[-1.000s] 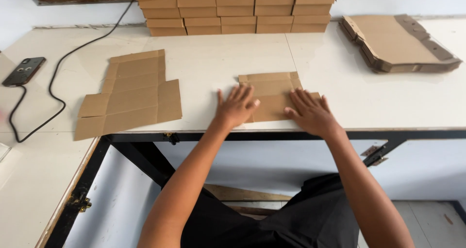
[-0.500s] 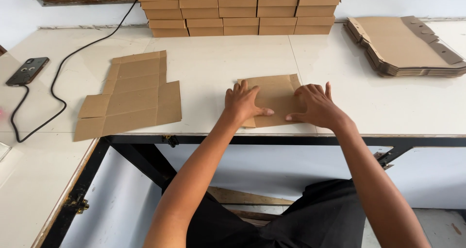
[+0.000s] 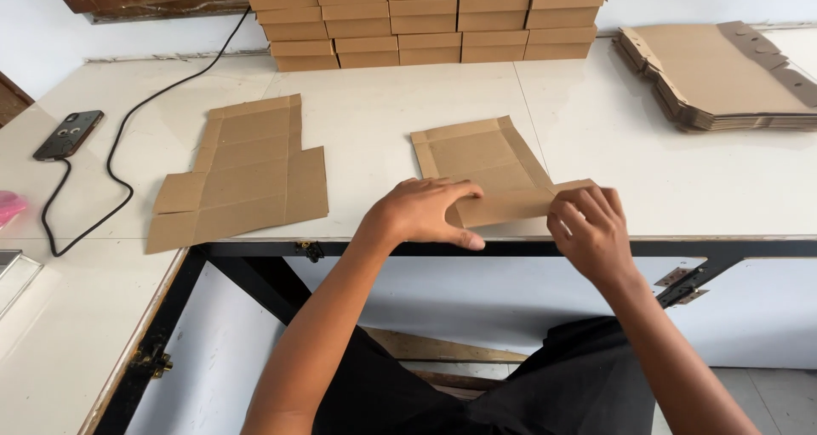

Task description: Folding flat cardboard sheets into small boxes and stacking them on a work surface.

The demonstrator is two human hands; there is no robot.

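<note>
1. At centre frame, near the front edge of the white table (image 3: 383,103), lies the cardboard blank (image 3: 477,158), its near flap folded up.
2. Left hand (image 3: 421,214) presses flat on the flap's left end, fingers spread.
3. Right hand (image 3: 591,231) pinches the flap's right end, fingers closed on it.
4. Left of centre lies a flat unfolded blank (image 3: 242,171).

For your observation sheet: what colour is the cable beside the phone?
Black cable, head view.
</note>
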